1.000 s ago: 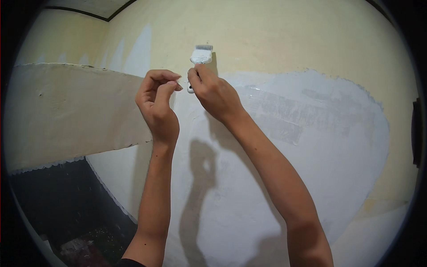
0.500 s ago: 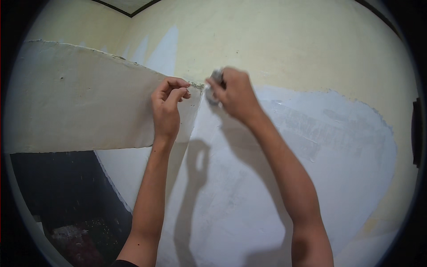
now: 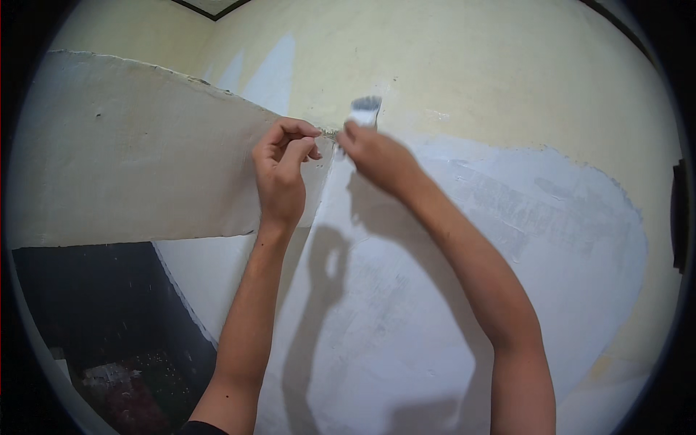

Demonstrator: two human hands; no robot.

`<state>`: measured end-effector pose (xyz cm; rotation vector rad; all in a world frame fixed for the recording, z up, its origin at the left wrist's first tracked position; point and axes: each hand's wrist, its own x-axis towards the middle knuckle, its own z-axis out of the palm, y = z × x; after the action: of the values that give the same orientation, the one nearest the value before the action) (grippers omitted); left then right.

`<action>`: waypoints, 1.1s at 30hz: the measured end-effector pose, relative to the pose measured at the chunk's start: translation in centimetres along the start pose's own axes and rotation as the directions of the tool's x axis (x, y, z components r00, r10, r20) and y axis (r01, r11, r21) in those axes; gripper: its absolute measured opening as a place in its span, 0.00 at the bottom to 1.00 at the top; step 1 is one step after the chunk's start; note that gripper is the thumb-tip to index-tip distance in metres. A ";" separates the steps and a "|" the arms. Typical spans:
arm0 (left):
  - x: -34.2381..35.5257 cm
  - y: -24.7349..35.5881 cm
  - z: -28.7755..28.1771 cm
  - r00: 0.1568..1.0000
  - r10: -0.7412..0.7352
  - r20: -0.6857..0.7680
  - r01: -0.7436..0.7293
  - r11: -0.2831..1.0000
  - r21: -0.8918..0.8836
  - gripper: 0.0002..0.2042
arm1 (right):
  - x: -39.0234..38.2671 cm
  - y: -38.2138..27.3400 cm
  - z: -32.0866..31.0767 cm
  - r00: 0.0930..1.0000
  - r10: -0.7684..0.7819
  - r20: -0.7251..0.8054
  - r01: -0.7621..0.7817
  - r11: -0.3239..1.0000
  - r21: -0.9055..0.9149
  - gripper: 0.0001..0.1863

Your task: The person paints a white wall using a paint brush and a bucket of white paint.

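My right hand (image 3: 382, 161) grips a small putty knife (image 3: 367, 109) at the corner where the beige panel meets the wall. Its flat, white-smeared, grey-tipped blade points up; the fingers cover the rest. To its left, close by, my left hand (image 3: 283, 163) is raised with thumb and forefinger curled into a pinch; whatever lies between them, if anything, is too small to make out. Rough, crumbly filler (image 3: 328, 133) shows at the panel's end, between both hands. Below the right hand spreads a white coated patch (image 3: 435, 290) with greyish smears.
The beige panel (image 3: 159, 152) juts across the left with a ragged upper edge. Under it is a dark recess (image 3: 87, 290) with debris low down. Cream wall (image 3: 493, 80) rises above, with pointed white patches (image 3: 272, 76). A dark fixture (image 3: 678, 217) sits at the far right.
The putty knife has turned so its blade now points up above my right hand. My left hand has shifted slightly right, its fingers still curled.
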<state>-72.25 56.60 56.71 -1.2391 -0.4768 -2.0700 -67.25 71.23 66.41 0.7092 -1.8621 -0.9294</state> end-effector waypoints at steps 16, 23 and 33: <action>0.3 -0.9 2.9 0.999 0.035 0.024 -0.032 0.995 -0.092 0.05 | 0.7 3.7 -6.4 0.920 0.328 -0.213 -0.264 0.922 0.282 0.15; -0.3 -1.0 2.5 1.000 0.023 0.022 -0.021 0.995 -0.098 0.05 | 2.6 4.8 -4.2 0.965 0.060 -0.257 -0.074 0.996 -0.043 0.04; -0.3 -0.4 2.0 0.998 0.058 -0.015 -0.059 0.992 -0.111 0.05 | -2.1 -1.3 -4.5 0.946 0.277 -0.169 -0.150 0.835 0.530 0.03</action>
<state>-71.15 58.24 57.42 -1.2885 -0.3195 -2.0769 -62.20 70.77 65.74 0.8600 -1.9310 -0.1765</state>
